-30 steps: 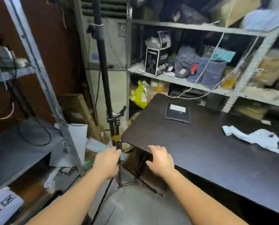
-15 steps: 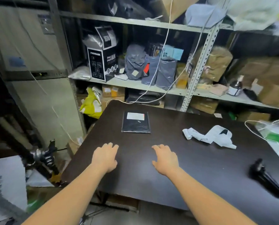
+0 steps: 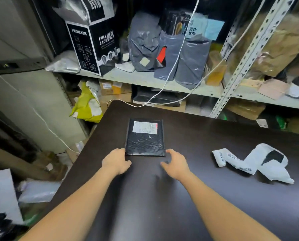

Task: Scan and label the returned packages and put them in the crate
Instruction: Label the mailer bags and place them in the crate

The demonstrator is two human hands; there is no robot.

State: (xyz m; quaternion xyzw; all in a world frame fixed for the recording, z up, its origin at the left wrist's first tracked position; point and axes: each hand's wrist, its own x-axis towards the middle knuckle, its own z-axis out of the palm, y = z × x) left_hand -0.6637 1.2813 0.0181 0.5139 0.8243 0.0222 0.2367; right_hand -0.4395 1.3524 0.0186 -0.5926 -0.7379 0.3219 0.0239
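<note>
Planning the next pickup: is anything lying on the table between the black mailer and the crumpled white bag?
Nothing. In the head view the dark table is bare between the black mailer and the crumpled white bag.

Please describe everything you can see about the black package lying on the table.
The black package is a flat, rectangular mailer of glossy, wrinkled plastic, seemingly padded. A white shipping label covers its far end, with the print too small to read. It lies flat on the dark table, near the left edge. The left hand touches its near left corner; the right hand is at its near right corner, contact unclear.
</note>
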